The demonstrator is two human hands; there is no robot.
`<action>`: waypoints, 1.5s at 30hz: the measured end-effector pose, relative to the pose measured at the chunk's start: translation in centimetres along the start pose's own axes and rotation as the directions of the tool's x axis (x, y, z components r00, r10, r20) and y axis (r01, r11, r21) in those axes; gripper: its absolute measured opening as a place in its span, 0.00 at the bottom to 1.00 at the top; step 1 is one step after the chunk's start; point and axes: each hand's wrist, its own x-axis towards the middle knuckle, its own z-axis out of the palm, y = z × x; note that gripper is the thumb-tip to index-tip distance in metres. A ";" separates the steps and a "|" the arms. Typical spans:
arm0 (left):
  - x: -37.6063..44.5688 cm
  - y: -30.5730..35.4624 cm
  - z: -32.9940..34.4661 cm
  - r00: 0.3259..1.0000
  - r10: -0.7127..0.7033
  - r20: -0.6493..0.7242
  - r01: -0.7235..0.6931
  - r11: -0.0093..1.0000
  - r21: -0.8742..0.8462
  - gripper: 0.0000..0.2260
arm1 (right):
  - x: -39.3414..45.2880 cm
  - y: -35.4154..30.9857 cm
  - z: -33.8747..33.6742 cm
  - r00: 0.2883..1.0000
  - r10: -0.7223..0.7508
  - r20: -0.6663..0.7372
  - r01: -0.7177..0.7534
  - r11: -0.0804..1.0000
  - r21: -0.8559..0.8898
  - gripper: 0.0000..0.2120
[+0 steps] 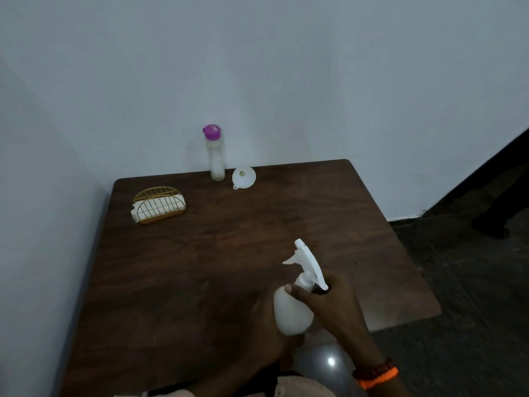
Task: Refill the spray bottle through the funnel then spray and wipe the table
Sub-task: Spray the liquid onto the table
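A white spray bottle with its trigger head attached is held tilted above the near edge of the dark wooden table. My right hand grips its neck, thumb on the shoulder. My left hand cups the bottle's body from below and behind. A white funnel lies on the table at the far edge. Beside it, to the left, stands a clear bottle with a purple cap, shut.
A gold wire holder with white napkins sits at the table's far left. Walls close in behind and on the left. Dark floor lies to the right. A shiny grey rounded object shows below the table's near edge.
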 end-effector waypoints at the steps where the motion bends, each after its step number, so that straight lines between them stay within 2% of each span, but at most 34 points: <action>1: 0.9 0.4 -0.2 1.000 0.009 -0.020 -0.009 1.000 0.004 0.44 | 0.8 -0.3 -0.4 1.000 -0.015 -0.004 0.015 1.000 0.002 0.18; 5: 4.8 1.4 -1.6 0.995 0.025 -0.092 -0.021 0.999 0.048 0.41 | 5.1 -1.1 -1.3 0.998 -0.054 -0.012 0.054 0.998 -0.015 0.18; 9: 10.0 3.0 -3.0 0.996 0.045 -0.081 -0.044 0.999 0.017 0.48 | 10.5 -2.4 -2.1 0.990 -0.138 -0.033 0.137 0.990 -0.039 0.17; 11: 13.2 3.3 -3.3 0.997 0.023 -0.069 -0.019 0.998 0.053 0.48 | 13.8 -3.1 -2.5 0.984 -0.179 -0.003 0.178 0.981 -0.080 0.18; 15: 19.0 5.4 -5.8 0.995 0.035 -0.096 -0.030 0.998 0.059 0.42 | 20.8 -4.4 -4.1 0.939 -0.295 0.174 0.331 0.914 -0.234 0.17; 18: 23.6 5.8 -7.9 0.998 -0.002 -0.068 0.003 1.000 0.020 0.38 | 25.8 -6.0 -5.2 0.882 -0.311 0.354 0.418 0.863 -0.284 0.16; 23: 29.5 6.0 -9.7 0.995 0.054 -0.082 -0.051 0.998 0.042 0.42 | 33.7 -7.9 -5.4 0.762 -0.297 0.576 0.523 0.806 -0.277 0.12; 26: 32.7 5.4 -10.2 0.992 0.054 -0.117 -0.051 0.998 0.028 0.43 | 37.8 -8.5 -4.4 0.728 -0.287 0.623 0.540 0.799 -0.263 0.17; 29: 35.7 4.7 -10.4 0.983 0.042 -0.178 -0.035 0.998 0.043 0.44 | 41.4 -8.6 -3.0 0.730 -0.284 0.621 0.550 0.784 -0.288 0.21; 32: 38.7 4.2 -10.0 0.965 -0.012 -0.263 0.029 0.998 0.059 0.42 | 44.1 -8.7 -1.9 0.722 -0.326 0.610 0.572 0.777 -0.262 0.20; 35: 41.1 4.0 -9.5 0.930 -0.050 -0.363 0.072 0.996 0.049 0.40 | 45.9 -8.7 -0.8 0.735 -0.385 0.559 0.574 0.792 -0.210 0.21; 37: 42.3 4.0 -9.2 0.909 -0.079 -0.410 0.106 0.994 0.042 0.42 | 47.0 -8.2 0.0 0.750 -0.405 0.524 0.572 0.794 -0.204 0.23; 45: 44.3 3.8 -8.3 0.848 -0.142 -0.511 0.198 0.979 0.056 0.46 | 49.5 -6.2 2.4 0.769 -0.459 0.445 0.575 0.801 -0.168 0.26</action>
